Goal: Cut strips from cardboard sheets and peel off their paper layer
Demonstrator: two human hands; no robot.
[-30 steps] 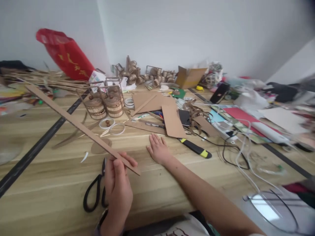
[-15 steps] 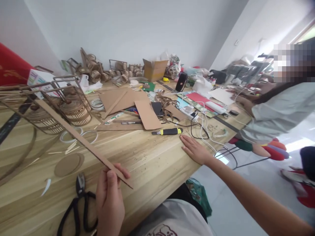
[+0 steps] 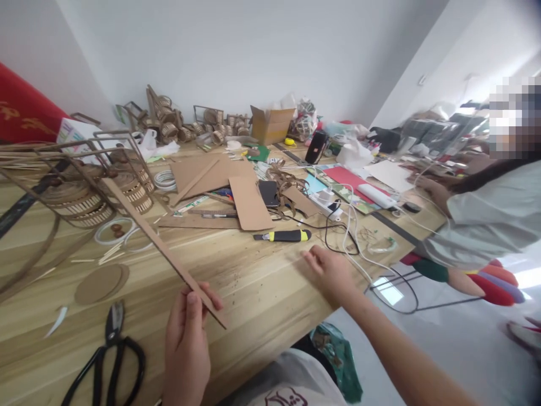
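Observation:
My left hand [image 3: 190, 338] pinches a long, narrow cardboard strip [image 3: 156, 239] near its lower end. The strip slants up and away to the left, its far end in front of the woven baskets. Just above the table edge is my right hand [image 3: 327, 273], fingers loosely bent and nothing visible in them. A yellow-and-black utility knife [image 3: 289, 235] lies on the table beyond that hand, not touched. Left of my left hand lie black-handled scissors [image 3: 112, 338] and two overlapping cardboard discs [image 3: 101, 283].
Woven lantern-like baskets [image 3: 76, 197] in frames stand at the left. Cardboard sheets [image 3: 251, 204], white rings [image 3: 164, 180] and cables [image 3: 349, 225] cover the table's middle. An open cardboard box [image 3: 273, 125] stands by the wall. At the right a person's sleeve [image 3: 499, 197] reaches over the table.
My right hand has gone from lying flat on the table to loosely bent fingers. The view has shifted slightly. My left hand still holds the strip.

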